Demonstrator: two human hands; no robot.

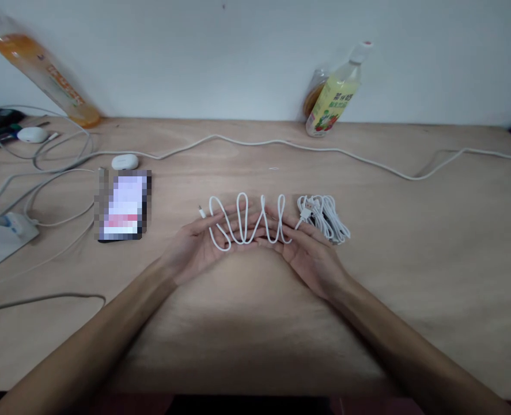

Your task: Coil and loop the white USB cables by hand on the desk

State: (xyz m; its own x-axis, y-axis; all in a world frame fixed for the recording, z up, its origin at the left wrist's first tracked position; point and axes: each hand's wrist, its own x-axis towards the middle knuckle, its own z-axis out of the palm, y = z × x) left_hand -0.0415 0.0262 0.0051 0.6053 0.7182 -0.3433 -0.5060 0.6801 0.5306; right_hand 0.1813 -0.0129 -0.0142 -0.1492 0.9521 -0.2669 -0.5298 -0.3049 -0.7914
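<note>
A white USB charging cable [243, 242], laid in several wavy loops, rests across both of my upturned palms. My left hand [195, 248] supports the left loops, with its thumb over the cable close to the slim end plug [202, 212]. My right hand [313, 256] bears the right loops, its thumb by the wider USB plug [306, 213]. The fingers of the two hands meet and overlap beneath the cable. Just beyond the right hand lies a bundle of coiled white cables [330, 216], partly covered by that hand.
Left of my hands lies a lit phone [124, 207], with a white earbud case [125, 162] behind it. A power strip [4, 242] and tangled cords are at the far left. One long white cord [276, 142] crosses the table. An orange bottle [48, 80] and a yellow-labelled bottle [335, 98] stand by the wall.
</note>
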